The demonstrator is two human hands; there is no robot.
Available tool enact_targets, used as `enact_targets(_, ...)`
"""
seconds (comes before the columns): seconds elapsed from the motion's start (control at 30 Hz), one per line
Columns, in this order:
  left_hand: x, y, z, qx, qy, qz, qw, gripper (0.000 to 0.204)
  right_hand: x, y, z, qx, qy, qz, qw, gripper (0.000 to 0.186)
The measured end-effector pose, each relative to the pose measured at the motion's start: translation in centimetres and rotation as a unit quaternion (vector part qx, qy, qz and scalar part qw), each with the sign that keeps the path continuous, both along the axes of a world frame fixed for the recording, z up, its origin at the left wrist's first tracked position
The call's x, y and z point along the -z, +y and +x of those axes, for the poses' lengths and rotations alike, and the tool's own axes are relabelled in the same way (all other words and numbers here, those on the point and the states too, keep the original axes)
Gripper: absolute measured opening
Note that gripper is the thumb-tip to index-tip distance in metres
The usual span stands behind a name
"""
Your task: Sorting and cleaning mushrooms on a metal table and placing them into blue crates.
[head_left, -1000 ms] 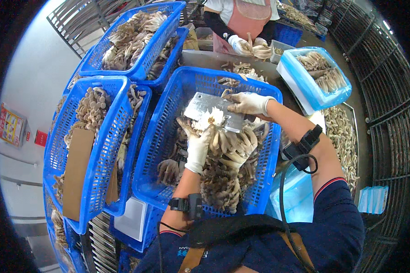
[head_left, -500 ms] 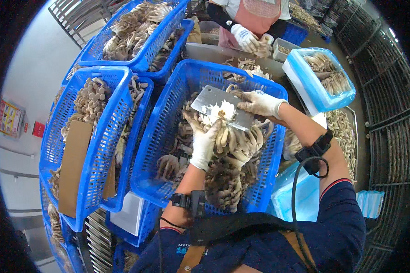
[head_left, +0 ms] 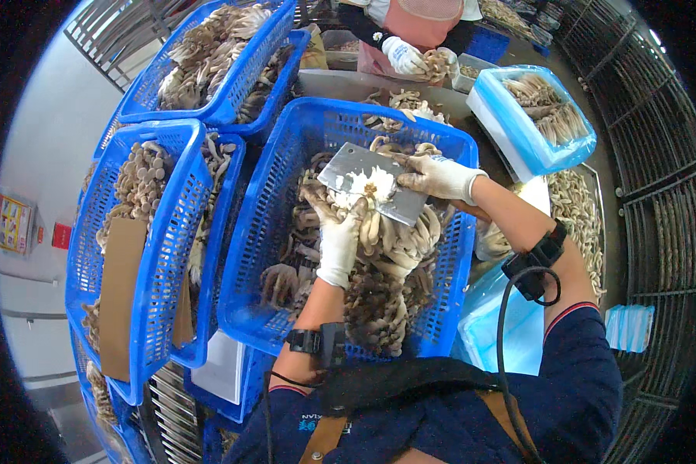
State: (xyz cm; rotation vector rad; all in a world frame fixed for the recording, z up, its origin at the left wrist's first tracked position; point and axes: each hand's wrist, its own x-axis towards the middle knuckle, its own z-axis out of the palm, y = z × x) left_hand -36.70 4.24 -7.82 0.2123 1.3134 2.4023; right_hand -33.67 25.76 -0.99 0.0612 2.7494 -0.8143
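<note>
My left hand (head_left: 337, 236), in a white glove darkened at the fingers, grips a cluster of oyster mushrooms (head_left: 383, 232) from its left side. The cluster's pale cut base faces up. In my right hand (head_left: 439, 176), also gloved, is a broad steel cleaver (head_left: 338, 166). Its blade lies across the cluster's base, with white trimmed bits on and around it. Both hands are above a large blue plastic basket (head_left: 243, 309) holding more mushroom clusters (head_left: 375, 309). Some of the fingers of both hands are hidden.
Blue baskets of mushrooms (head_left: 162, 301) stand stacked at my left, one with a brown cardboard strip (head_left: 124, 301). A blue-lined box (head_left: 491, 116) of mushrooms stands at the right. Across the table, a person's gloved hands (head_left: 410, 60) hold mushrooms. Dark racks (head_left: 665, 224) line the right side.
The whole view has shifted slightly. My left hand still holds the mushroom cluster and my right hand the cleaver, in nearly the same pose. The other person's hands have moved closer around their mushrooms.
</note>
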Motion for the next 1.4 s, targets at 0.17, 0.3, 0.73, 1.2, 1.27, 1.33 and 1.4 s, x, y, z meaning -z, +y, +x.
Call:
enact_targets(0.17,0.0,0.5,0.2,-0.008,0.045,-0.008,0.999,0.107,-0.3,0.9,0.9,-0.02,0.019,-0.014,1.0,0.057)
enact_targets(0.3,-0.8,0.7,0.7,-0.016,0.008,-0.039,0.999,0.103,-1.3,-0.7,0.8,0.037,-0.066,0.005,0.997,0.055)
enact_targets(0.73,0.7,0.3,0.3,0.056,-0.025,0.018,0.998,0.082,-3.0,-0.5,3.3,0.055,-0.069,-0.006,0.996,0.053)
enact_targets(1.2,0.6,0.6,0.0,-0.014,0.116,-0.191,0.975,0.086,-1.2,-2.7,2.4,0.088,-0.026,-0.08,0.993,0.058)
enact_targets(1.27,2.4,0.4,-1.0,-0.017,0.173,-0.251,0.952,0.079,-0.3,-2.6,2.1,0.09,-0.015,-0.05,0.995,0.059)
enact_targets(1.33,3.3,0.4,-1.5,-0.021,0.206,-0.276,0.938,0.076,-0.3,-2.6,2.1,0.082,-0.007,-0.071,0.994,0.056)
enact_targets(1.4,3.5,1.1,-0.9,-0.04,0.214,-0.323,0.921,0.067,-0.5,-2.9,2.2,0.084,-0.004,-0.155,0.984,0.053)
